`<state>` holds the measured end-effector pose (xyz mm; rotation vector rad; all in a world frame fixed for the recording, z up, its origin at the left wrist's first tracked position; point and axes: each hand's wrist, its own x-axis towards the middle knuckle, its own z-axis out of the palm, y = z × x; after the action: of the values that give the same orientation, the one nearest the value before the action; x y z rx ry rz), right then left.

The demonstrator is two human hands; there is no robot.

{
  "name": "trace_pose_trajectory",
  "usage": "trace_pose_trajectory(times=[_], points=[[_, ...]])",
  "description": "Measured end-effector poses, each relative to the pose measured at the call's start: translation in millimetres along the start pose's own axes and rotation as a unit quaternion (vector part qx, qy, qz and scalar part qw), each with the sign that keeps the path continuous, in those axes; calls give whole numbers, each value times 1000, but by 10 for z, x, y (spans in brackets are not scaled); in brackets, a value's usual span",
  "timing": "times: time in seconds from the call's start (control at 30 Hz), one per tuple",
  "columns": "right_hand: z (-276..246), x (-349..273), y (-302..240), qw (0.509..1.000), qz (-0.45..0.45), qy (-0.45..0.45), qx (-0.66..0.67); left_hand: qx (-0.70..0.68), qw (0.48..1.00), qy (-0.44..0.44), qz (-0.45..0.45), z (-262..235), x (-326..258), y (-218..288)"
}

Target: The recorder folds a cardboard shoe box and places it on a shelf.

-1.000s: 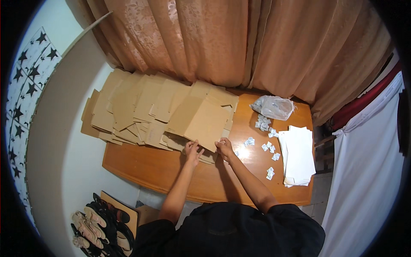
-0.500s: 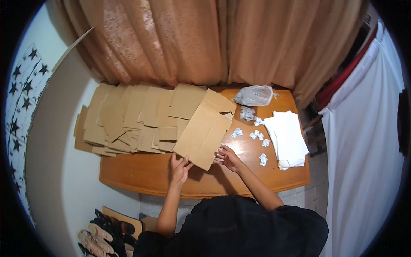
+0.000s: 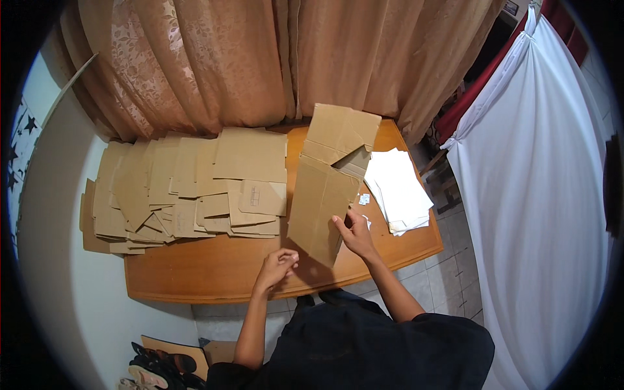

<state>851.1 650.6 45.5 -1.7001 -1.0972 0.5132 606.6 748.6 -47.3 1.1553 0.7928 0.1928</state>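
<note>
A brown cardboard box (image 3: 323, 201) stands tilted over the table, its upper flap raised and a dark gap open at its right side. My right hand (image 3: 356, 233) grips its lower right edge, thumb on the front face and the other fingers partly hidden behind. To the left of the box's lower end, my left hand (image 3: 276, 270) hovers apart from it, fingers loosely curled and holding nothing. Small white packets (image 3: 364, 199) lie on the table just right of the box, which hides others.
Overlapping flattened cardboard pieces (image 3: 250, 156) cover the left of the wooden table (image 3: 195, 276). White paper sheets (image 3: 400, 192) are stacked on its right. Brown curtains (image 3: 195, 65) hang behind, and a white cloth (image 3: 520, 162) hangs to the right. Shoes (image 3: 159, 367) sit at lower left.
The box has turned more upright. My left hand has come off its lower edge, while my right hand has taken hold of the right edge. The head view has shifted right.
</note>
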Motion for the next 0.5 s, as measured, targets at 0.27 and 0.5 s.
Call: trace_pose_trajectory(times=[0.27,0.5], points=[[-171,-387,-205,989,-87,-16,-118,70,947,105,294,992,-108,638],[-629,-634,32,986,-11,-157,52,377,876,122,274,1531,-153,529]])
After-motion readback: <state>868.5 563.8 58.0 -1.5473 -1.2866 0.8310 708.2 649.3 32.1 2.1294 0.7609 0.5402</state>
